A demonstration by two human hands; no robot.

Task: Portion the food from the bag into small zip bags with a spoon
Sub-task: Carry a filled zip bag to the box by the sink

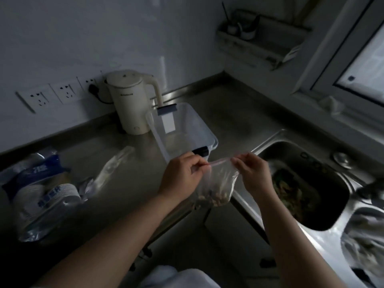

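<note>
A small clear zip bag [218, 183] with a pink-red seal strip hangs in the air in front of the counter edge, with brown pieces of food in its bottom. My left hand [182, 173] pinches the left end of the seal strip. My right hand [251, 169] pinches the right end, and the strip is stretched straight between them. A clear plastic box [199, 132] with dark clips stands on the counter just behind my hands. An empty clear plastic bag [112, 169] lies on the counter to the left. No spoon is visible.
A cream electric kettle [131, 100] stands at the back wall, plugged into a socket. A blue-printed pack of stacked paper cups [41, 188] lies at the left. A steel sink [305, 188] with dark scraps is at the right. A wall shelf [259, 38] hangs in the corner.
</note>
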